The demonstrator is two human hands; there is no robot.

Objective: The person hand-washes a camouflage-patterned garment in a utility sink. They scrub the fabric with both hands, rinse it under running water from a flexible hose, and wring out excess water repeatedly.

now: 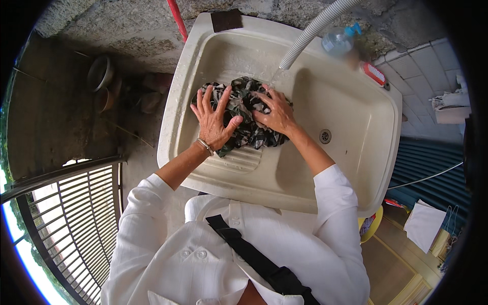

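Observation:
A wet, bunched-up cloth (243, 100) with a dark, white and grey pattern lies on the ribbed washboard (239, 161) in the left part of a cream laundry sink (351, 183). My left hand (213, 122) rests on the cloth's left side, fingers spread wide and thumb apart. On its right side, my right hand (277, 113) presses down with fingers apart and slightly bent. Both palms lie over the fabric, and the undersides of my fingers are hidden. Just above my right hand, water runs from the end of a grey corrugated hose (310, 38).
The sink's right basin has a round drain (325, 135). Along the far rim sit a dark rectangular pad (226, 20), a clear bottle with a blue top (339, 40) and a red-and-white brush (375, 74). Pots (100, 73) stand left, near a metal railing (76, 213).

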